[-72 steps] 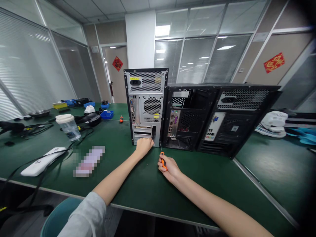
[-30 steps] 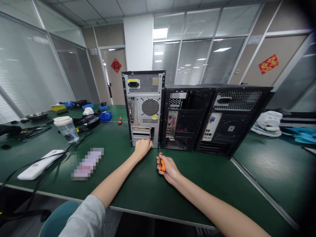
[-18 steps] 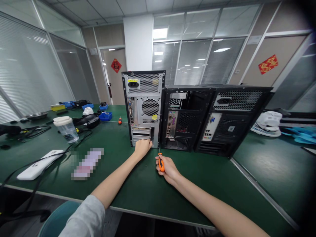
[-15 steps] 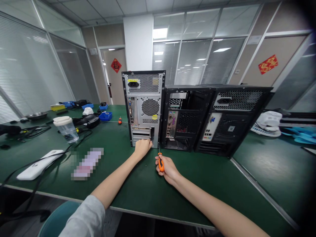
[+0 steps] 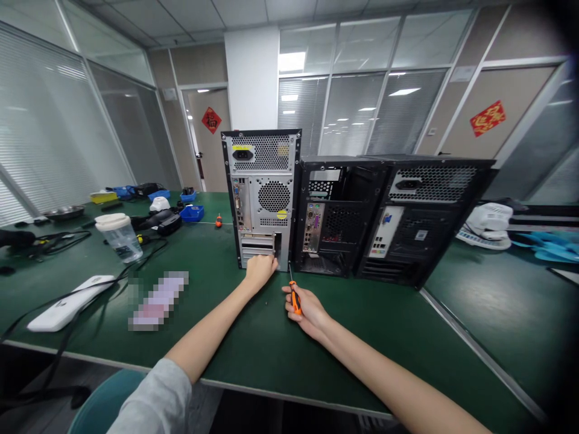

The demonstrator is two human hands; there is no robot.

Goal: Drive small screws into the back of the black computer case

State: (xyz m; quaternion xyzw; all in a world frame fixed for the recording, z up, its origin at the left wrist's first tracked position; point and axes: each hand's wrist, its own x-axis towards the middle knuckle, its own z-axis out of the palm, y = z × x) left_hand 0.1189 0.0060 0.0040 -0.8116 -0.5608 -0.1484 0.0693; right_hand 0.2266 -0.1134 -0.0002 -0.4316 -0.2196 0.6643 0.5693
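Over a dark green worktop (image 5: 353, 343), the right hand (image 5: 308, 310) had its fingers wrapped around an orange-and-black screwdriver (image 5: 295, 298), while the left hand (image 5: 261, 270) curled farther in, its grip hidden. Just beyond stood an upright, silver-backed black computer tower (image 5: 261, 199), the screwdriver's thin shaft at its lower right corner.

This looks like an office room doing workshop duty. Tall glass partitions with pale slatted blinds (image 5: 304, 120), a grey panelled ceiling (image 5: 190, 15) and a beige door (image 5: 214, 154) bearing a red diamond-shaped sign (image 5: 211, 120) (a dark character on it) say office; the broad dark-green tabletop (image 5: 357, 325), with a silver-backed computer tower (image 5: 273, 196), two black metal computer towers (image 5: 348, 223) and small blue plastic bins (image 5: 192, 213), says workshop.
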